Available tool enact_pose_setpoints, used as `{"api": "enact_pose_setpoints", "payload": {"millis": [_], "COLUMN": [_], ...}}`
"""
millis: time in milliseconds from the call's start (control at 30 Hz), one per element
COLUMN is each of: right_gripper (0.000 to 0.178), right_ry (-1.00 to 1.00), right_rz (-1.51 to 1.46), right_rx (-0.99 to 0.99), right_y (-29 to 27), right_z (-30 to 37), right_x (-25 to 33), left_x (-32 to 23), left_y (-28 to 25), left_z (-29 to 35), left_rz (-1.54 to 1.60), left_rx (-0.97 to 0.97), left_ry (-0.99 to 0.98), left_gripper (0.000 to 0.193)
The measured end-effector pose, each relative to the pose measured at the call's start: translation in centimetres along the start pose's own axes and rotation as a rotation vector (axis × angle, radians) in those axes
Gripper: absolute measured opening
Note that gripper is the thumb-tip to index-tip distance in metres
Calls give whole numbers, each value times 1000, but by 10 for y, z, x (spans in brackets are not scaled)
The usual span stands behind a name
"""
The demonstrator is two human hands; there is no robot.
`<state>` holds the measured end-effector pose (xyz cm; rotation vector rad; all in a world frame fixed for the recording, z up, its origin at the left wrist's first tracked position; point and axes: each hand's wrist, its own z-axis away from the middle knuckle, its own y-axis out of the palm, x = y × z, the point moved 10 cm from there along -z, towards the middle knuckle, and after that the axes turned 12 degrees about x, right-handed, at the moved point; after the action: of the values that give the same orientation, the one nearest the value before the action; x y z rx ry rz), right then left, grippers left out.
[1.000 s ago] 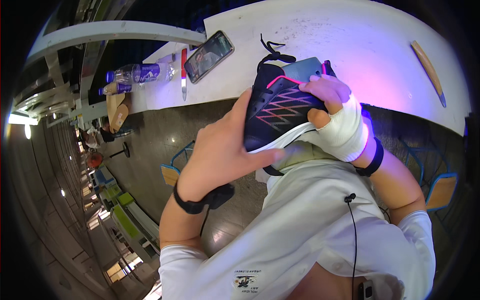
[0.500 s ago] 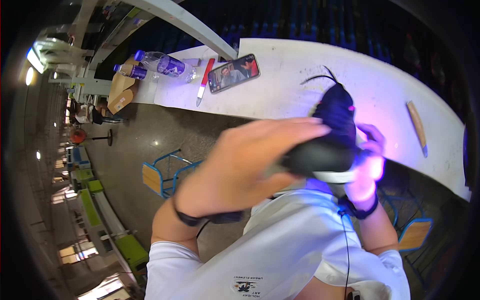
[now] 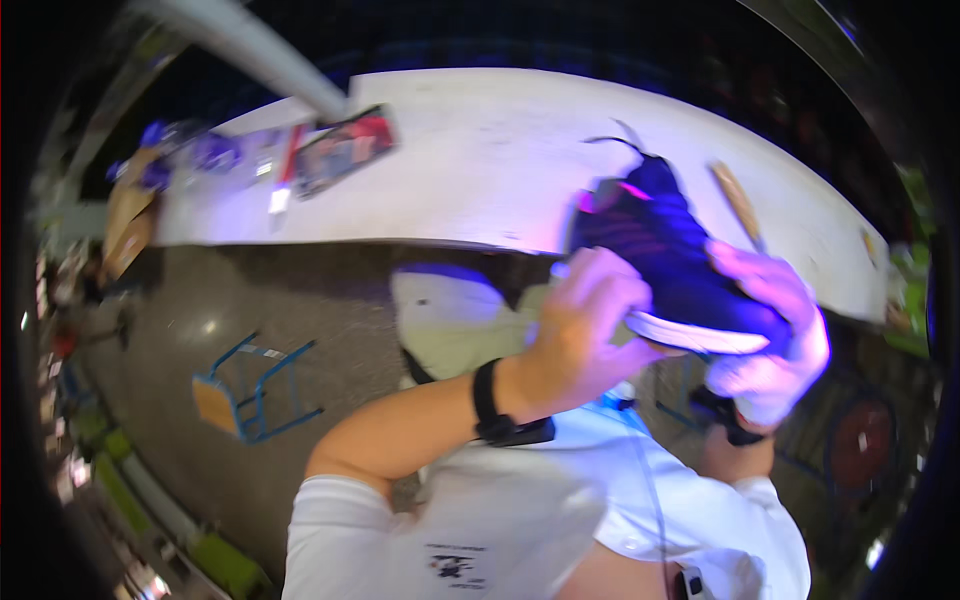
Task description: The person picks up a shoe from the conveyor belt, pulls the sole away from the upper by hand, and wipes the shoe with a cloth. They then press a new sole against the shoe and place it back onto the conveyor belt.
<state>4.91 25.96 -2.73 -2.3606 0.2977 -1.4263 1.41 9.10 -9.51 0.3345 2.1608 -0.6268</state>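
A black sneaker (image 3: 672,262) with a white sole and pink accents is held up between both hands, above the near edge of the white table (image 3: 470,170). My left hand (image 3: 590,335) grips its left side, with fingers bent against the upper and sole edge. Around the right end of the shoe wraps my right hand (image 3: 785,335), fingers on top and thumb side below. Thin black laces or cords stick up from the sneaker's far end. Motion blur softens the finer details, and the shoe's underside is mostly hidden.
Right of the shoe lies a wooden-handled tool (image 3: 736,200). Farther left are a phone (image 3: 350,150), a red-handled blade (image 3: 286,170), plastic bottles (image 3: 215,150) and a brown cardboard box (image 3: 130,215). A blue-framed stool (image 3: 245,405) stands on the floor; a pale post (image 3: 265,60) rises behind.
The sneaker has turned, so its side and white sole edge now show. My left hand has moved from over the shoe to its lower left side. The view has swung right.
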Motion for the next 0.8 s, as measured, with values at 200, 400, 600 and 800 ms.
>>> {"api": "enact_pose_setpoints", "payload": {"millis": [200, 400, 600, 800], "right_gripper": [80, 77, 41, 71], "right_ry": [30, -30, 160, 419], "right_rz": [-125, -82, -57, -247], "right_rx": [-30, -12, -429, -267], "right_y": [-14, -31, -58, -22], "right_z": [10, 26, 72, 118], "right_x": [-15, -28, -81, -174], "left_x": [-23, -8, 5, 41], "left_y": [21, 37, 37, 56], "left_z": [-8, -20, -28, -52], "left_rz": [-36, 20, -363, -864], "left_rx": [-46, -15, 208, 481], "left_ry": [71, 50, -79, -44], "left_gripper": [53, 53, 47, 38]}}
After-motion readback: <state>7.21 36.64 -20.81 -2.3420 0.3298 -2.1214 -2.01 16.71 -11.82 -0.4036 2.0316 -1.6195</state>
